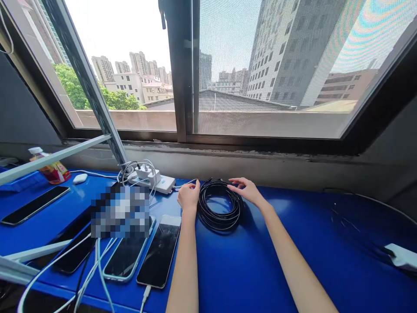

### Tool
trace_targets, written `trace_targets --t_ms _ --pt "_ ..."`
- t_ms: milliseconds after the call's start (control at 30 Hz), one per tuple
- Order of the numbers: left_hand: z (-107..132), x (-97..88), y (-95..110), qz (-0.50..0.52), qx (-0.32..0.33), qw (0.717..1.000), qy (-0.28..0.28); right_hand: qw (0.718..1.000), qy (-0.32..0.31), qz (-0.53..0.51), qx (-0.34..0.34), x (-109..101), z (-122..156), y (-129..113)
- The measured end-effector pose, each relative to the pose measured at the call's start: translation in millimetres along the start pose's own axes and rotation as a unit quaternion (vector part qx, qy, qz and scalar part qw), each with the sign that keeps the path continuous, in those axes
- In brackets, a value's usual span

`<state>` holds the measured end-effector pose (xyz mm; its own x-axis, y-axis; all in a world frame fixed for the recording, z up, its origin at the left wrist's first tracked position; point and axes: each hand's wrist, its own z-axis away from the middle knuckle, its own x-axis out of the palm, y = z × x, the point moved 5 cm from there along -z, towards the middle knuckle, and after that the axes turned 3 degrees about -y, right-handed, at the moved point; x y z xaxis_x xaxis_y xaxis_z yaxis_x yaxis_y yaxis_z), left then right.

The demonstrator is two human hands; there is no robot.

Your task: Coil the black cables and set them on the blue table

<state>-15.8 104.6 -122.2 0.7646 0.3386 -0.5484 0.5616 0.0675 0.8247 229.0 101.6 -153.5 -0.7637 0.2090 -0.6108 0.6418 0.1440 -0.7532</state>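
Note:
A coil of black cable [203,213] lies flat on the blue tabletop [241,269], directly before me. At its left edge is my left hand [188,198], its fingers curled in and the thumb beside the coil. The fingertips are hidden, so what they hold, if anything, does not show. My right hand [247,191] hovers at the coil's upper right with fingers stretched out and apart, the tips close to the cable. One loose end of the black cable sticks out at the top of the coil, between the hands.
Left of my forearm lie a charging phone [159,252] and a phone in a pale case [125,256], among tangled cables. Behind them sits a white power strip [166,184]. A metal frame [110,117] rises at left; a bottle [54,167] stands beyond. A white plug block [404,256] rests far right.

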Motion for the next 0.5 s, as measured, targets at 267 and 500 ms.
trace_targets --t_ms 267,500 --pt "9.4 9.4 3.4 -0.002 0.015 1.000 -0.015 0.997 -0.002 0.072 0.018 16.4 6.8 -17.7" --pt "10.9 19.9 14.0 0.036 0.102 0.994 -0.029 0.996 0.034 0.059 0.058 10.3 6.8 -17.5"
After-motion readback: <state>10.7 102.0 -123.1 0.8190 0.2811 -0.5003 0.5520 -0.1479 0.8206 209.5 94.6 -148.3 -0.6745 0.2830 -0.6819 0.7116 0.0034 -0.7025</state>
